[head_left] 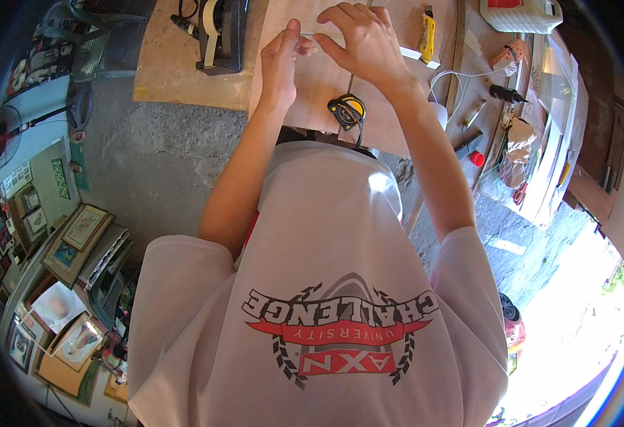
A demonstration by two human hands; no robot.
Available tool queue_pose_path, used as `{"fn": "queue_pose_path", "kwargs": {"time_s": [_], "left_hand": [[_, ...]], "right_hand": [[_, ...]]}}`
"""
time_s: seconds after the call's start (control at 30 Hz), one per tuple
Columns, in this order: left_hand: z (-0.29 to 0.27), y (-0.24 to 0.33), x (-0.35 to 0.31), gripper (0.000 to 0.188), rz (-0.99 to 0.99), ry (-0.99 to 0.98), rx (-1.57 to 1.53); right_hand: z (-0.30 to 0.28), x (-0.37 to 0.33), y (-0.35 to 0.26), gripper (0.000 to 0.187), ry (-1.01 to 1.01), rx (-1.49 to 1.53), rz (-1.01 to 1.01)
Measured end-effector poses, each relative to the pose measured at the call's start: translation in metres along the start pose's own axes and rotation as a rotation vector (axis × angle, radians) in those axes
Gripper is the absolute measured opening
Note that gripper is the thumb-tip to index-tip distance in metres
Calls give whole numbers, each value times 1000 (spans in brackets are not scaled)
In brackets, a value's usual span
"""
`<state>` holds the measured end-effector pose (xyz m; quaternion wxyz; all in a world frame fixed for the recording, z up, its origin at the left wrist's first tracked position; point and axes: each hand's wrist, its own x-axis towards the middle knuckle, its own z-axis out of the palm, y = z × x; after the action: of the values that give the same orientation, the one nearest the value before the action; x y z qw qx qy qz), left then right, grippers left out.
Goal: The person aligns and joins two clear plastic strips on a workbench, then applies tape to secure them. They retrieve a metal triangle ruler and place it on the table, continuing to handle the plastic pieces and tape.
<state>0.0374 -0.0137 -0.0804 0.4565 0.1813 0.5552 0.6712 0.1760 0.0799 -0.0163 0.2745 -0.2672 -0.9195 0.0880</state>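
Observation:
A thin white strip (413,54) lies across a pale wooden board (312,85) on the bench in front of me. My left hand (280,64) pinches the strip's left end between thumb and fingers. My right hand (365,39) arches over the strip just to the right, fingertips pressed down on it. A yellow and black tape measure (346,110) rests on the board below my hands, close to my chest. My white printed shirt fills the lower middle of the view.
A black tape dispenser (219,35) stands on a board to the left. To the right are a yellow utility knife (427,32), a white jug (521,14), a power strip (511,57) and a red cap (477,158). Framed pictures (77,235) stack up at lower left.

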Motion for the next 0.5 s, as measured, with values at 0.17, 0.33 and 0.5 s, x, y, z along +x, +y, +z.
{"fn": "queue_pose_path", "kwargs": {"time_s": [0.17,0.33,0.5], "left_hand": [[5,2,0,34,-2,32,-39],[8,4,-1,29,-26,85,-39],[10,6,-2,26,-22,94,-18]], "right_hand": [[-6,-3,2,25,-11,-17,20],[-20,-19,20,22,-62,-19,15],[-40,-36,36,21,-82,-43,52]]}}
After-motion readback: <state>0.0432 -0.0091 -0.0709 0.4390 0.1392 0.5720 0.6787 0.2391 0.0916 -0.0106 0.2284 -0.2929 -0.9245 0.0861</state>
